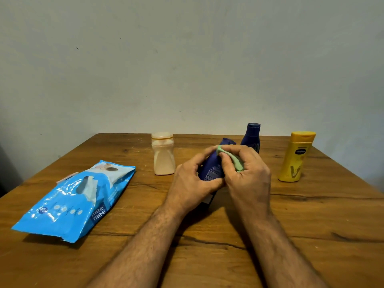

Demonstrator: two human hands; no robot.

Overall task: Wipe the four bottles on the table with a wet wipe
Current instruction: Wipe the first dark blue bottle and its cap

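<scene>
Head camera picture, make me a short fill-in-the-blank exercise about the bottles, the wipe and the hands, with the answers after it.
1. The left hand holds a dark ____ bottle tilted above the table.
2. The right hand presses a ____ wipe against that bottle.
3. The bottle standing farthest right is ____.
4. The wipes pack lies to the ____ of both hands.

Answers: blue; green; yellow; left

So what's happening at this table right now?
A person is cleaning bottles. The left hand grips a dark blue bottle, tilted above the table, while the right hand rubs it with a green wipe. A cream bottle, another blue bottle and a yellow bottle stand upright beyond.
</scene>
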